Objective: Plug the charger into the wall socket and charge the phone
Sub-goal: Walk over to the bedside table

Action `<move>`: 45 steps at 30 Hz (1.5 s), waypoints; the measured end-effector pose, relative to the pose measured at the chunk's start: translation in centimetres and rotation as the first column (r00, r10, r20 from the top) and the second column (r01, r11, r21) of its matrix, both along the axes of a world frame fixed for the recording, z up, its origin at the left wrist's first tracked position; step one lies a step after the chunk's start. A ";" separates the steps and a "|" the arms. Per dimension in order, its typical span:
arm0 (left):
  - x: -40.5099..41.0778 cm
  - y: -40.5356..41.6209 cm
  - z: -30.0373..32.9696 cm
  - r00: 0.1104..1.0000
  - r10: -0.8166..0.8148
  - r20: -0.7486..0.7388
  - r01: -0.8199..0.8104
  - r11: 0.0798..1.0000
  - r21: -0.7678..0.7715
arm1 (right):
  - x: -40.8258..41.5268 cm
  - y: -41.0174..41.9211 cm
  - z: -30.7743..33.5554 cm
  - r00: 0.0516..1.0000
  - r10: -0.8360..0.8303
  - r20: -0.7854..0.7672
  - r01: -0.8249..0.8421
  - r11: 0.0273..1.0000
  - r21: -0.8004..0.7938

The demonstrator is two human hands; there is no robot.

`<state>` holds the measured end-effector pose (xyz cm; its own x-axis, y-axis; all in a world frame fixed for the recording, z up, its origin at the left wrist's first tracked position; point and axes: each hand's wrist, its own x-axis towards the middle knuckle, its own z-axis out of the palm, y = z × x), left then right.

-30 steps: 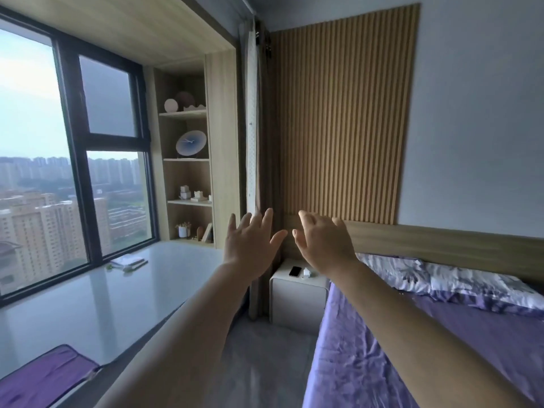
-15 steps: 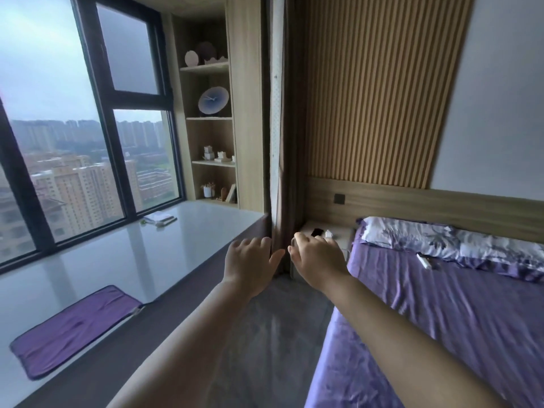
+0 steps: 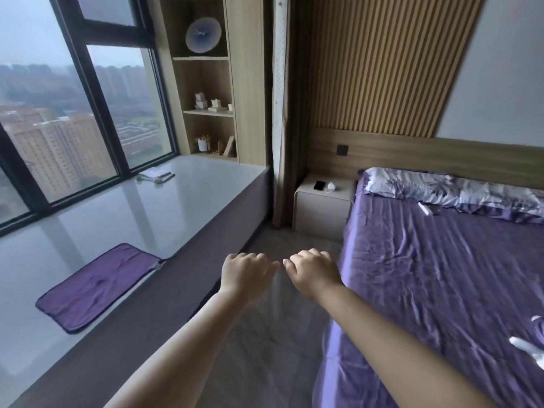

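A black phone [image 3: 319, 185] lies flat on the white bedside table [image 3: 323, 210], with a small white charger [image 3: 331, 187] just right of it. A dark wall socket [image 3: 342, 149] sits in the wooden headboard panel above the table. My left hand [image 3: 245, 275] and my right hand [image 3: 315, 272] are stretched out side by side over the floor, well short of the table. Both hold nothing; the fingers are loosely curled downward.
A bed with purple sheets [image 3: 441, 290] fills the right, with a small white object [image 3: 425, 208] near the pillows [image 3: 441, 187]. A glossy window bench [image 3: 117, 219] with a purple mat [image 3: 97, 284] runs along the left. A narrow floor aisle [image 3: 279, 334] leads to the table.
The view has tilted downward and my hands sit lower in it. The bedside table, phone and socket have come into plain sight. The fingers have curled down from spread.
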<state>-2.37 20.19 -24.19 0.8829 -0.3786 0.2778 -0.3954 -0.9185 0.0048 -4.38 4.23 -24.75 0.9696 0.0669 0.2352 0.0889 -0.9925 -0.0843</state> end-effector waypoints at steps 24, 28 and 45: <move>-5.7 10.0 -18.3 0.837 0.063 -0.544 -0.085 0.996 -0.015 | -6.2 9.4 -16.4 0.866 -0.007 -0.500 0.038 0.998 0.052; -4.3 9.0 -19.6 0.822 0.109 -0.559 -0.121 0.993 0.016 | -5.3 8.7 -18.3 0.850 -0.021 -0.527 0.069 0.995 0.071; 7.8 10.4 -23.2 0.658 0.103 -0.746 -0.047 0.994 0.096 | 5.5 10.1 -21.4 0.688 -0.186 -0.702 0.337 0.938 0.082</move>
